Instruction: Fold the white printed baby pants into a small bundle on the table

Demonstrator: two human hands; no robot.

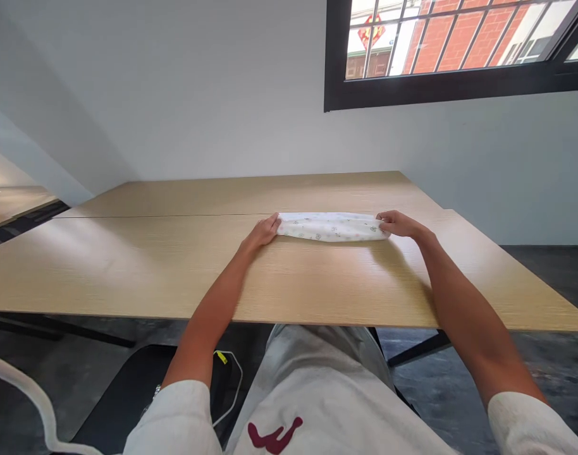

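A folded white cloth [333,227], printed with small faint motifs, lies flat on the light wood table [128,265], well out from the near edge and just short of the seam where a second tabletop joins. It forms a long narrow band running left to right.

The left hand [264,231] rests at the cloth's left end, fingers extended and touching the edge; the grip is not closed on the fabric. The right hand [399,224] sits at the right end with fingers curled over the corner, apparently pinching the cloth, though the fingertips are partly hidden.

Judgement: the cloth appears light, soft and limp. It would sag or unfold if lifted from one point, so the two ends, where the hands now sit, are the sound places to hold it. The smooth table gives little friction, so the band may slide.

A white wall and a dark-framed window [455,50] stand beyond. Nothing on the table obstructs either hand. A white cable [232,379] hangs below the near edge, clear of the work.
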